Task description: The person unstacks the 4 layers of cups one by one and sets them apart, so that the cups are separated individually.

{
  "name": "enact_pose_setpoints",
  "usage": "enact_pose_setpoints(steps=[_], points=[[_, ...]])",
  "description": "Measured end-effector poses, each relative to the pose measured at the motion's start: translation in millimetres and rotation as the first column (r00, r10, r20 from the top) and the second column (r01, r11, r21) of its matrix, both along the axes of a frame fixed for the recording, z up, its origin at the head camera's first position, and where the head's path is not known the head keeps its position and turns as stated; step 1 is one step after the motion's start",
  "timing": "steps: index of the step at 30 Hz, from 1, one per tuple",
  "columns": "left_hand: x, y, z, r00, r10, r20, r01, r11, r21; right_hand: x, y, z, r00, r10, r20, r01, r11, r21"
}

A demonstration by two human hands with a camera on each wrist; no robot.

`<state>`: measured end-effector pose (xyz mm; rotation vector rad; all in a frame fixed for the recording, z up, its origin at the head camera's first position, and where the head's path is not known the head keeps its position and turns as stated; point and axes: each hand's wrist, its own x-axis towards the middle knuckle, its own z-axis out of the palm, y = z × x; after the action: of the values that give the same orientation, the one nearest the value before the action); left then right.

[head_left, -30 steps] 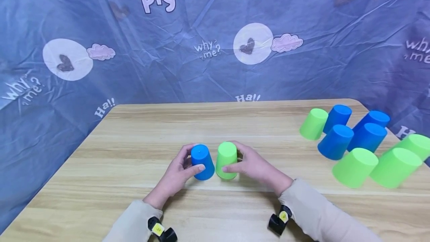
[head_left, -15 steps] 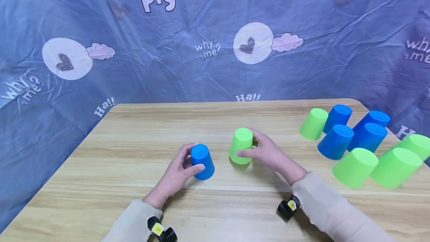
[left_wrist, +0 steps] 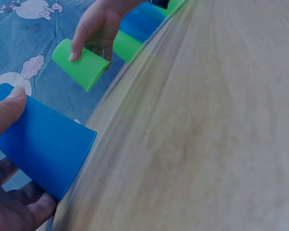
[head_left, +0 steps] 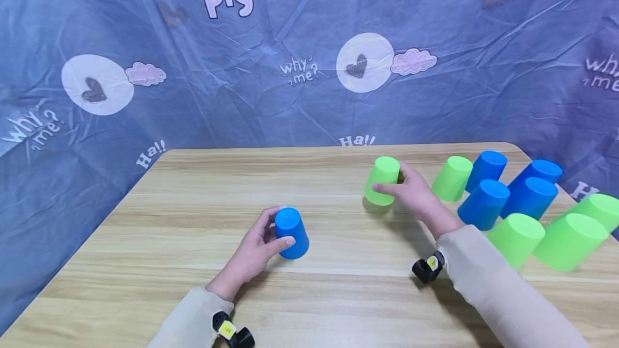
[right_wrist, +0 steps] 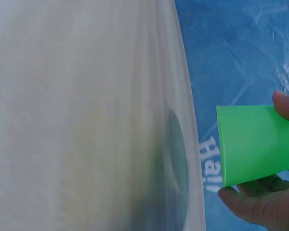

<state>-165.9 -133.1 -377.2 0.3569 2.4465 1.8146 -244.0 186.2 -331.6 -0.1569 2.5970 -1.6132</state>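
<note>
My left hand (head_left: pixel 256 246) grips a blue cup (head_left: pixel 292 234) that stands upside down near the middle of the table. Its thumb lies on the near side of the cup, as the left wrist view also shows, with the fingers behind (left_wrist: pixel 38 144). Farther back and to the right, my right hand (head_left: pixel 411 189) holds a green cup (head_left: pixel 383 180) upside down, thumb across its front. In the right wrist view a gap shows between this green cup (right_wrist: pixel 255 142) and the tabletop, and its shadow falls on the wood.
On the right of the wooden table (head_left: pixel 193 203) stand several more upside-down cups. A green cup (head_left: pixel 452 179) is just right of my right hand, with blue cups (head_left: pixel 483 205) beside it and green cups (head_left: pixel 570 240) nearer. A blue printed cloth (head_left: pixel 266 106) hangs behind the table.
My right hand has carried the green cup away from beside the blue cup, back and to the right, clear of the table. My left hand and the blue cup have stayed in place.
</note>
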Motion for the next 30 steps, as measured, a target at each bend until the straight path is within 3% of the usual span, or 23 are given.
enact_pose_setpoints(steps=[16,23,30], points=[[1.2,0,-1.4,1.0,0.008,-0.009,-0.008,1.0,-0.014,-29.0,13,0.7,0.98,-0.196,0.037,0.197,0.98,-0.032],[0.5,0,-1.0,1.0,0.008,-0.002,-0.008,1.0,-0.016,-36.9,14,-0.7,0.959,-0.281,0.046,0.279,0.96,0.036],[0.0,0,-1.0,1.0,0.016,0.004,-0.016,1.0,-0.014,-40.7,20,-3.7,0.94,-0.329,0.095,0.327,0.944,0.03]])
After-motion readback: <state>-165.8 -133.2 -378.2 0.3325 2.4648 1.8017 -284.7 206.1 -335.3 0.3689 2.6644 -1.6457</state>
